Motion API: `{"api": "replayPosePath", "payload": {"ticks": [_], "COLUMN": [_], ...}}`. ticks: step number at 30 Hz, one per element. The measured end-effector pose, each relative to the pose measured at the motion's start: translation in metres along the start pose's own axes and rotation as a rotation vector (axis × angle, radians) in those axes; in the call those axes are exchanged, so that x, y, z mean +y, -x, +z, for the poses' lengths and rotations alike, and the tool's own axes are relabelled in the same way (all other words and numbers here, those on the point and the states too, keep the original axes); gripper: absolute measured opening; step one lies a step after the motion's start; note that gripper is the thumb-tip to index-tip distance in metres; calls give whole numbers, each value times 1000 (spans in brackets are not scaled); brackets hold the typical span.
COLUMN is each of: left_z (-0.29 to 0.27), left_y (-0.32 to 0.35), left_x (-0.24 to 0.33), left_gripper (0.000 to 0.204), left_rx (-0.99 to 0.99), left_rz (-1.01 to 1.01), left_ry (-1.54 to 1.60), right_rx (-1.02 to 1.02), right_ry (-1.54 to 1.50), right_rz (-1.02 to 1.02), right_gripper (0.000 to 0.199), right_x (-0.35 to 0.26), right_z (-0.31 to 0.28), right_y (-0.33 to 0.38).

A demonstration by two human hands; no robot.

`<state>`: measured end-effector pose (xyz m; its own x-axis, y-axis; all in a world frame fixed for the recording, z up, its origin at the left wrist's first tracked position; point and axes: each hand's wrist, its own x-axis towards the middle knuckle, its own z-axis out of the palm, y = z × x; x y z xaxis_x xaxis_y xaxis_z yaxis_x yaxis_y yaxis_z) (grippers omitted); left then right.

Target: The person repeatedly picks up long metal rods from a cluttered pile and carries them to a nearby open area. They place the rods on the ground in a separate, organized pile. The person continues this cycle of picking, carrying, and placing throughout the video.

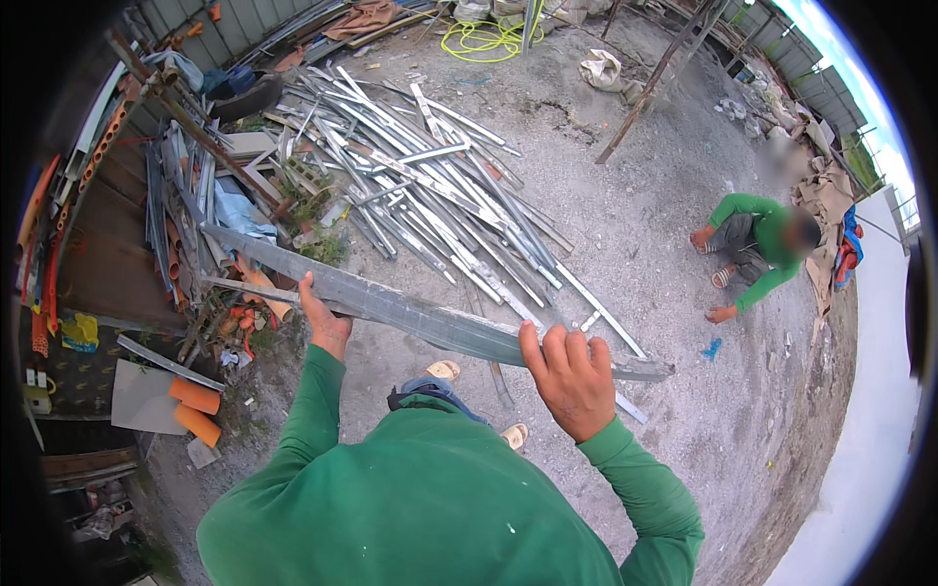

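Observation:
A long, weathered grey metal profile [430,320] stretches across in front of me, from the stacked scrap on the left to past my right hand. My left hand [325,320] grips its lower edge, thumb up against it; the fingers are partly hidden behind. Over the upper edge near the right end curl the fingers of my right hand [572,376]. A second thin strip [252,290] shows just under the profile, left of my left hand; I cannot tell whether they are joined. Beyond lies a heap of silvery metal profiles [420,186] on the gravel.
A co-worker in green [772,239] squats at the right. Orange pipe pieces [195,396] and a grey board [147,405] lie at the left, below mixed scrap. Wooden poles [650,93] stand at the back, near a yellow-green hose [481,41]. A white wall [860,391] runs along the right.

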<state>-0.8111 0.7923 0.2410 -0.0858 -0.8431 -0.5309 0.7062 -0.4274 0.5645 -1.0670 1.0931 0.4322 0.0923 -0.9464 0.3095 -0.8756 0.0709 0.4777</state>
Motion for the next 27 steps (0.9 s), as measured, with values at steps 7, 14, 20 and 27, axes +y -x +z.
{"api": "replayPosePath", "payload": {"ticks": [7,14,20,27], "left_z": [-19,-3,30,0], "left_y": [133,203,202,199], "left_x": [-73,-154,-149,-155], "left_gripper": [61,71,76,99], "left_rx": [15,-10,-111,-200], "left_rz": [-55,-168,-135,-118], "left_ry": [-68,-35,39,196], "right_rx": [-45,-61,-25,-208], "right_ry": [-10,18,43,-64], "right_rz": [18,-87,-246,-199], "right_gripper": [44,52,58,90], "right_x": [39,78,116,129], "right_z": [-45,-60,-41,-66], "right_y": [124,162,132,90]}}
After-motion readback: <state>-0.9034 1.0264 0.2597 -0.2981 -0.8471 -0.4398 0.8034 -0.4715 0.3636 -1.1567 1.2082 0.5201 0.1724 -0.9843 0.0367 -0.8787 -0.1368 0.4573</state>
